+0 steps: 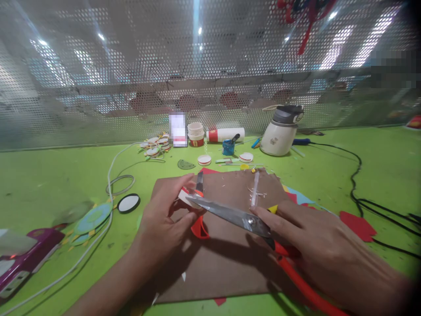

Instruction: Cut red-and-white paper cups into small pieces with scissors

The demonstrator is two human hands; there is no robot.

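Note:
My left hand [166, 213] pinches a small white piece with a red edge [188, 198], which looks like cut paper cup. Large scissors [235, 213] with orange-red handles are gripped in my right hand [309, 243]. Their blades point left, and the tips lie against the white piece; whether they bite into it I cannot tell. Beneath, on a brown cardboard sheet [226, 267], lies a smaller orange-handled tool [200, 229], apparently scissors, partly hidden by my left hand. Just past my right fingertips is a clear stick [255, 188], like a glue stick.
Behind the cardboard stand paper cups [196, 136], a blue jar [228, 148], a white kettle-like container [279, 137] and a phone [178, 129]. At left are a white cable [109, 193] and purple power strip [31, 256]. Black cable [353, 175] runs right. A perforated screen [210, 79] closes the back.

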